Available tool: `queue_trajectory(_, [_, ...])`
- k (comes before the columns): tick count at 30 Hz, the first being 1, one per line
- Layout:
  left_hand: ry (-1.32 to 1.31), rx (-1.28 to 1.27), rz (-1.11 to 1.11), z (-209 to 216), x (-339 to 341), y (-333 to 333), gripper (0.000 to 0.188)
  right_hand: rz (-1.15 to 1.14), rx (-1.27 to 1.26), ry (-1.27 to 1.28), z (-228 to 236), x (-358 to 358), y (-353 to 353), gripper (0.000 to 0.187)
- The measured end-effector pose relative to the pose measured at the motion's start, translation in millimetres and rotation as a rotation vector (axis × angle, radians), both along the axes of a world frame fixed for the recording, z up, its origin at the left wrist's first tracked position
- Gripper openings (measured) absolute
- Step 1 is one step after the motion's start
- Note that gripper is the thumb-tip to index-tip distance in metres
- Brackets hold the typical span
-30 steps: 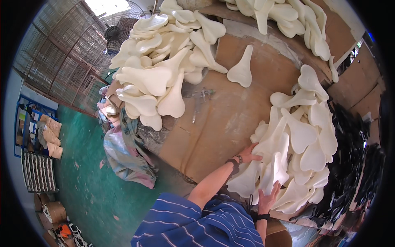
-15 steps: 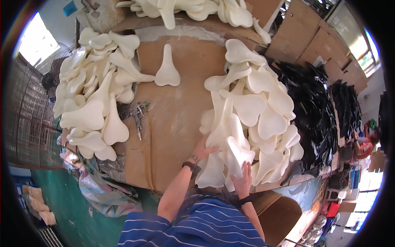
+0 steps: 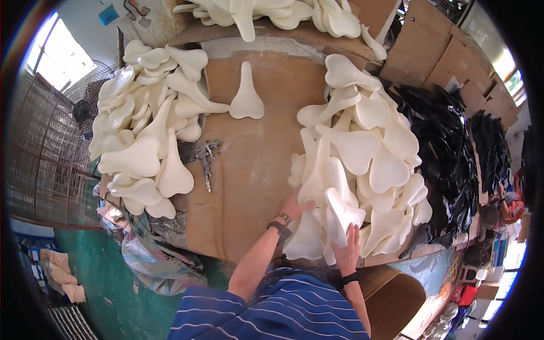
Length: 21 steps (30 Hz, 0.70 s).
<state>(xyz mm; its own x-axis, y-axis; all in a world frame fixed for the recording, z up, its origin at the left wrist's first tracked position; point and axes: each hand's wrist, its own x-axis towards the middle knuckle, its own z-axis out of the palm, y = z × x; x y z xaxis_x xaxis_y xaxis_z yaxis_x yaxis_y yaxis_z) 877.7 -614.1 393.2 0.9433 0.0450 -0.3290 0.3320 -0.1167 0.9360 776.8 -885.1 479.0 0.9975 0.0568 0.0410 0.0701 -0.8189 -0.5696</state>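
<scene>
Cream foam pads shaped like bicycle saddles lie in a big heap [image 3: 351, 147] at the right of the cardboard-covered table. My left hand [image 3: 296, 208] rests against the heap's near left side, thumb spread over a pad and fingertips partly hidden behind it. Flat against the near end of a raised saddle pad [image 3: 343, 211], my right hand [image 3: 347, 250] has its fingers stretched out. Both hands look open, pressing on the pads rather than wrapped round one. A single saddle pad [image 3: 247, 96] lies apart at the far middle.
Another heap of pads [image 3: 130, 156] covers the table's left side, with more pads [image 3: 272, 12] at the back. A spray gun [image 3: 207, 161] and its hose lie left of middle. Black pieces [image 3: 439, 147] are piled at right. A co-worker [image 3: 513, 207] is at far right.
The whole view has shifted, so everything sits slightly farther right in the picture. My hands keep nearly the same places on the heap.
</scene>
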Motion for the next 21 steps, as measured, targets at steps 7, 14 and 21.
queue_trajectory(7, [-0.007, -0.052, 0.008, 0, -5, 2, 0.116, 0.015, -0.018, 0.007, 0, 3, 4, 0.101])
queue_trajectory(14, [-0.026, -0.076, 0.013, -9, -4, 2, 0.115, 0.009, 0.001, 0.084, 5, 4, 5, 0.1])
queue_trajectory(21, [-0.036, -0.079, 0.027, 3, -4, 0, 0.114, 0.033, -0.035, 0.009, -3, 4, 1, 0.102])
